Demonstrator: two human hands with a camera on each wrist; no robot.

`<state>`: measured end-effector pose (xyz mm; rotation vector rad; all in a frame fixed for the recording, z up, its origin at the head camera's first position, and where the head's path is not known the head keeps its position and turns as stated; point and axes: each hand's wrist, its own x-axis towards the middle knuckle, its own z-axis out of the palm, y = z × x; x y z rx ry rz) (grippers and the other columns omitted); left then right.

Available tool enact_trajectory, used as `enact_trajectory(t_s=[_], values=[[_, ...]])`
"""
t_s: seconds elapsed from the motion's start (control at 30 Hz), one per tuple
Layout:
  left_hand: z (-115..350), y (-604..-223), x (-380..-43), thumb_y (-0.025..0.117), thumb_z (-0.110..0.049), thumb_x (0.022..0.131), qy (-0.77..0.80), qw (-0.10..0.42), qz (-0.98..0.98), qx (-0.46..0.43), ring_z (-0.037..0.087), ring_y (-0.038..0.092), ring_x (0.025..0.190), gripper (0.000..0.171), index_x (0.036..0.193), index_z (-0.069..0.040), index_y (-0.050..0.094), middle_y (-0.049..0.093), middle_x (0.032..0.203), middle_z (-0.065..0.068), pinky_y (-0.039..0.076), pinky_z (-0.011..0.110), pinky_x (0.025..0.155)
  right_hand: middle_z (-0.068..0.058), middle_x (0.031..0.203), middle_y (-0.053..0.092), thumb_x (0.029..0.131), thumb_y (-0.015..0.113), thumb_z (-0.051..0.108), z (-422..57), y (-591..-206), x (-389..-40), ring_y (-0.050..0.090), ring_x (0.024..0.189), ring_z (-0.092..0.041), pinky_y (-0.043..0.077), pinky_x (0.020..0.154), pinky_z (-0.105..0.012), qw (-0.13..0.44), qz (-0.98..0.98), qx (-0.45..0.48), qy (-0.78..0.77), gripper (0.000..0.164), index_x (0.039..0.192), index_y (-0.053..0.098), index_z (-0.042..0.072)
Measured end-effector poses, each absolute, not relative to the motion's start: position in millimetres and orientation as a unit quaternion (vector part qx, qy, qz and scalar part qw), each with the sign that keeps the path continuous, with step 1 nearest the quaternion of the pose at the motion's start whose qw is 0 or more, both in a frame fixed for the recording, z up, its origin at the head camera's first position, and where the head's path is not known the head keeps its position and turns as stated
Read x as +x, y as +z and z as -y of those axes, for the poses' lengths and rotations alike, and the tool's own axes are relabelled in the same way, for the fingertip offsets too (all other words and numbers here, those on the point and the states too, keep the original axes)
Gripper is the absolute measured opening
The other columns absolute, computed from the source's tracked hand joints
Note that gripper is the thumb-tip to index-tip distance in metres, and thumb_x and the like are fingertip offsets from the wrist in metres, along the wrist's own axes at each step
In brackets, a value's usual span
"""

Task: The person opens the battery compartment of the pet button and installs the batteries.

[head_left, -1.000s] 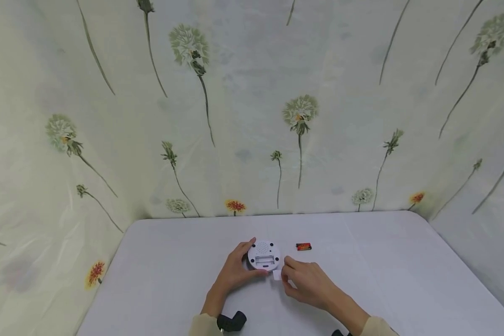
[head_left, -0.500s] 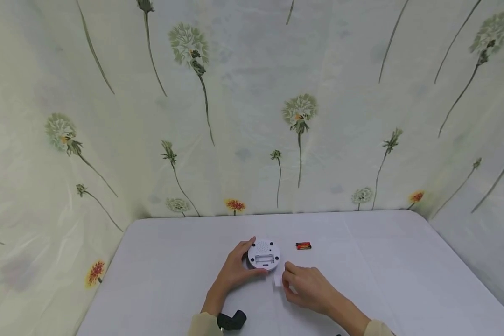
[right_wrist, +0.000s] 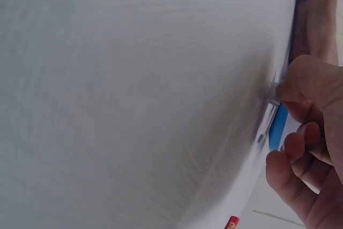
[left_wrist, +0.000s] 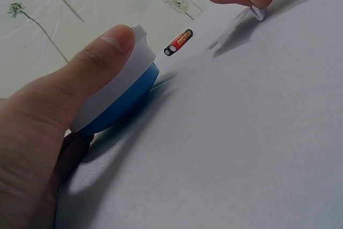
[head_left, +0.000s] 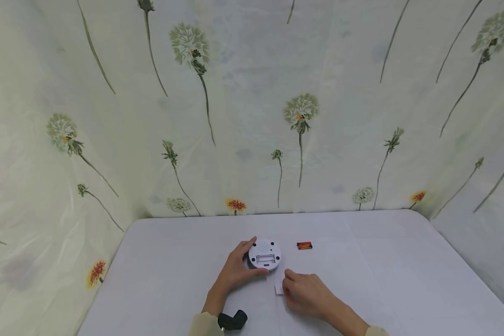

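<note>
A round white device with a blue far side shows its face with speaker holes, dark round feet and an uncovered battery compartment. My left hand grips its left edge, thumb along the near rim and fingers round the back. Nearer to me and to the right, my right hand pinches a small flat white piece, like a battery cover, between thumb and forefinger. Low over the tabletop, that piece stands apart from the device. Two red-and-black batteries lie side by side behind my right hand.
A white cloth covers the table, whose rounded far edge meets a flower-printed curtain. The same curtain hangs at both sides. A black wrist-camera mount sits at my left wrist.
My right hand has drawn the white cover away from the device, toward me, and lowered it toward the table. My left hand and the device stay in place, as do the batteries.
</note>
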<state>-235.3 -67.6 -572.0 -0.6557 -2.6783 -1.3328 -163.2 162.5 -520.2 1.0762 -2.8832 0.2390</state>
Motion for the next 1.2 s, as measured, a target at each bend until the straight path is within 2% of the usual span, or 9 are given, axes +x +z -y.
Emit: enact_trajectory(t_s=[0.4, 0.77, 1.07, 1.2], values=[[65.6, -570.5, -233.8, 0.073, -0.066, 0.063, -0.434, 0.037, 0.876, -0.208, 0.015, 0.047, 0.128, 0.102, 0.146, -0.020, 0.036, 0.052, 0.134, -0.003, 0.040, 0.040, 0.107, 0.013, 0.078, 0.042, 0.078, 0.070, 0.022, -163.2, -522.6, -168.5, 0.037, 0.057, 0.001, 0.035, 0.051, -0.014, -0.026, 0.938, 0.326, 0.112, 0.010, 0.080, 0.060, 0.021], [66.2, -571.0, -234.0, 0.074, -0.064, 0.064, -0.437, 0.042, 0.873, -0.212, 0.015, 0.048, 0.127, 0.101, 0.146, -0.019, 0.036, 0.052, 0.134, -0.003, 0.040, 0.040, 0.106, 0.014, 0.085, 0.043, 0.083, 0.065, 0.017, -167.4, -524.6, -169.1, 0.041, 0.063, 0.002, 0.038, 0.056, -0.015, -0.072, 0.930, 0.310, 0.184, 0.011, 0.086, 0.056, 0.023], [66.7, -570.5, -233.9, 0.074, -0.063, 0.064, -0.432, 0.047, 0.875, -0.215, 0.017, 0.049, 0.127, 0.101, 0.146, -0.018, 0.037, 0.053, 0.134, -0.001, 0.041, 0.041, 0.105, 0.015, 0.085, 0.044, 0.083, 0.064, 0.019, -170.7, -523.6, -169.6, 0.041, 0.064, 0.003, 0.038, 0.057, -0.015, -0.060, 0.925, 0.328, 0.182, 0.012, 0.087, 0.054, 0.025], [64.9, -571.5, -234.1, 0.073, -0.064, 0.064, -0.432, 0.044, 0.875, -0.214, 0.017, 0.049, 0.127, 0.101, 0.146, -0.019, 0.037, 0.052, 0.134, -0.002, 0.041, 0.041, 0.105, 0.018, 0.084, 0.046, 0.085, 0.062, 0.022, -176.4, -522.8, -174.4, 0.044, 0.065, 0.002, 0.039, 0.058, -0.015, -0.035, 0.932, 0.303, 0.193, 0.011, 0.088, 0.053, 0.028]])
